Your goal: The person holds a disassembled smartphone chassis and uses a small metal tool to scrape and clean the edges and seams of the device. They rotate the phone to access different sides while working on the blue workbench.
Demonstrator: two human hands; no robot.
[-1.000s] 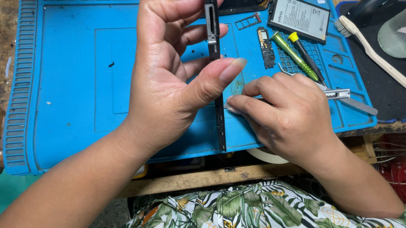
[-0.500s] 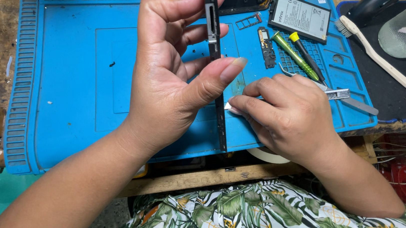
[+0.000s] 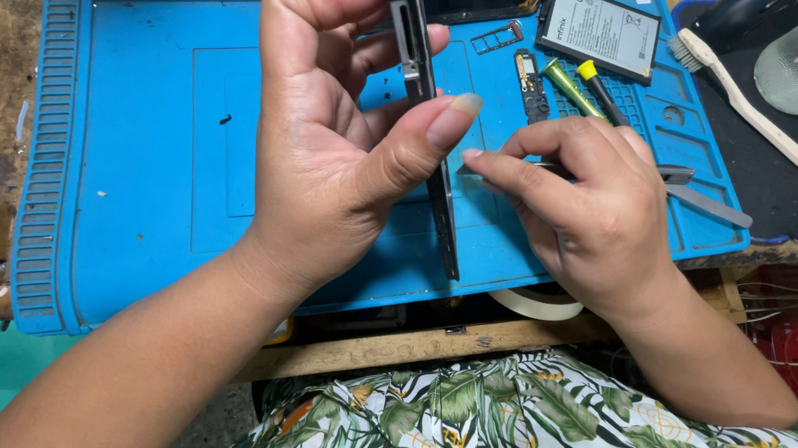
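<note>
While the left hand (image 3: pixel 332 152) grips a thin black phone frame (image 3: pixel 427 122) edge-on above the blue silicone work mat (image 3: pixel 137 172), the right hand (image 3: pixel 596 213) pinches metal tweezers (image 3: pixel 702 192). Their tips sit beside the frame

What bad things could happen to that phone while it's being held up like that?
The left hand holds the thin dark phone on its edge above the blue mat, so it might slip and drop. The right hand pokes metal tweezers at its side, which could scratch or bend something inside. Small loose parts lie on the mat close by and could get knocked away.
</note>
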